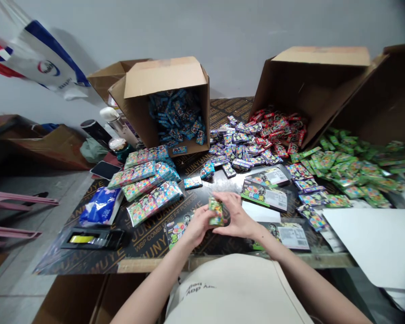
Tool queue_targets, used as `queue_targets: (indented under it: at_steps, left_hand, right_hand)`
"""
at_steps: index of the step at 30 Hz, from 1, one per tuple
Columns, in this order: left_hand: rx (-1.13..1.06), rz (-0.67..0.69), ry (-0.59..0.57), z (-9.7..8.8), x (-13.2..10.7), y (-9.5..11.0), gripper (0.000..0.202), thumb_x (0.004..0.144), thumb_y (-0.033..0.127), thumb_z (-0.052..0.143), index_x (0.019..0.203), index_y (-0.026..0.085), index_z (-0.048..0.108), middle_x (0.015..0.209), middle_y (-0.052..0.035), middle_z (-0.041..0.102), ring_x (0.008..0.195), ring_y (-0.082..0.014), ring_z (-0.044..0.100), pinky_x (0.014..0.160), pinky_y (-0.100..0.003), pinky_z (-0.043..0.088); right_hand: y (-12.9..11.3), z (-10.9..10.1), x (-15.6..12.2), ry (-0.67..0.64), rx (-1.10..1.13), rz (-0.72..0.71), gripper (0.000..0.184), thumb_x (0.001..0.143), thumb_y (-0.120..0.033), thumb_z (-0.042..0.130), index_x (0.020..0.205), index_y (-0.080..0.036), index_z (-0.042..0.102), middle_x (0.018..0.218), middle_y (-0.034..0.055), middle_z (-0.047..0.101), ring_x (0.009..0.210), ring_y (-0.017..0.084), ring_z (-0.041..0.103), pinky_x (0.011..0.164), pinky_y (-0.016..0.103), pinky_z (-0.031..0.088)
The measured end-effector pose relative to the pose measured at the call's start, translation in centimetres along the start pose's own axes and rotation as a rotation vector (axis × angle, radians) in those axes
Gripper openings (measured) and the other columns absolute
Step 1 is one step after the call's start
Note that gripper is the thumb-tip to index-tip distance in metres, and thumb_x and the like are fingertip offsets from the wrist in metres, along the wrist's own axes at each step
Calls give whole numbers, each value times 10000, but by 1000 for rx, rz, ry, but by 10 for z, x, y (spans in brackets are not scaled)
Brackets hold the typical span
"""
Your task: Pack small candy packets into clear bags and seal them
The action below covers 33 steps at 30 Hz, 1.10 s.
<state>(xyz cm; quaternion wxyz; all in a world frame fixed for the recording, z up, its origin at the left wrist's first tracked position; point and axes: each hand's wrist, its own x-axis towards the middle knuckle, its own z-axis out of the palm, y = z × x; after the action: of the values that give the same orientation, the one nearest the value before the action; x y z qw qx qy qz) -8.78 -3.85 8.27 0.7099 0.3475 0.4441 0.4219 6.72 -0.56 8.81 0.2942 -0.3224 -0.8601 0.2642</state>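
Note:
Just above the table, my left hand (200,221) is closed around a small green candy packet (216,210). Curved about the same packet from the other side, my right hand (238,217) has its fingers at the top end and its thumb at the bottom. Whether more packets are behind it is hidden. Beyond my hands lie a blue-and-white packet (193,182) and a blue packet (207,170). Flat black printed cartons (265,195) lie right of my hands, and another printed carton (176,231) is partly under my left forearm.
Wrapped rows of packets (153,202) lie left. Behind are a carton of blue packets (178,114), purple packets (239,139), red packets (280,128) and green packets (354,166). A tape dispenser (92,239) and blue tissue pack (101,206) sit left; a white sheet (374,243) lies right.

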Motion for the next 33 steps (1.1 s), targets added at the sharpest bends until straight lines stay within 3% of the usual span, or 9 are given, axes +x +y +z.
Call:
queue_targets:
  at_steps: [4, 10, 14, 17, 19, 21, 23, 27, 33]
  left_hand:
    - [-240, -144, -90, -6, -4, 6, 338, 730, 208, 571, 1058, 133, 542, 843, -93, 668, 726, -210, 661, 653, -304, 510]
    - [-279, -62, -67, 3, -2, 2, 378, 768, 233, 574, 1127, 128, 519, 972, -117, 656, 843, -218, 644, 779, -352, 495]
    - [78, 57, 36, -15, -3, -1, 514, 796, 373, 537, 1250, 150, 442, 1123, -127, 600, 1018, -243, 574, 882, -389, 433]
    - [704, 249, 159, -46, -8, -3, 765, 636, 439, 682, 1301, 189, 400, 1276, -122, 485, 1178, -287, 427, 992, -438, 313]
    - [1119, 294, 135, -65, -11, -6, 969, 489, 421, 771, 1336, 210, 350, 1280, -118, 460, 1185, -313, 386, 1007, -469, 263]
    - [1375, 275, 91, -76, -13, -12, 1064, 451, 375, 783, 1372, 214, 274, 1202, -109, 494, 1117, -307, 424, 976, -467, 285]
    - [1476, 268, 78, -81, -12, -18, 1063, 488, 320, 754, 1393, 201, 208, 1141, -96, 507, 1060, -282, 449, 943, -429, 319]
    - [1436, 306, 40, -83, -10, -24, 1058, 516, 266, 711, 1404, 180, 144, 1163, -98, 480, 1060, -267, 434, 928, -394, 334]
    - [1284, 313, 9, -74, -10, -18, 1060, 485, 241, 729, 1396, 208, 187, 1204, -98, 471, 1092, -284, 440, 952, -425, 325]
  right_hand:
    - [9, -2, -8, 47, 97, 29, 929, 605, -407, 717, 1369, -227, 221, 1299, 98, 419, 1172, 272, 392, 986, 417, 268]
    - [2, 7, -9, 122, 63, 26, 861, 601, -368, 694, 1340, -222, 279, 1252, 88, 460, 1148, 273, 421, 977, 419, 279]
    - [9, 5, -11, 194, -22, 72, 716, 591, -300, 655, 1249, -229, 381, 1175, 73, 521, 1087, 270, 469, 959, 420, 280]
    - [29, 1, -18, 226, -116, 132, 665, 595, -305, 653, 1211, -224, 415, 1163, 78, 537, 1085, 284, 470, 962, 440, 250]
    - [43, 4, -22, 191, -159, 161, 661, 617, -309, 650, 1225, -218, 410, 1182, 86, 535, 1098, 288, 464, 964, 448, 234]
    - [52, 10, -26, 104, -170, 165, 680, 629, -313, 654, 1251, -212, 398, 1209, 95, 526, 1117, 290, 455, 973, 455, 217]
    - [56, 17, -28, 14, -143, 152, 734, 623, -322, 669, 1283, -205, 370, 1237, 104, 510, 1135, 292, 447, 990, 464, 198]
    - [58, 21, -29, -139, 27, 83, 828, 590, -344, 714, 1312, -197, 336, 1291, 113, 463, 1161, 276, 437, 987, 428, 255]
    - [58, -2, -16, -271, 285, 38, 794, 567, -314, 762, 1273, -234, 409, 1329, 85, 422, 1192, 253, 425, 1015, 408, 270]
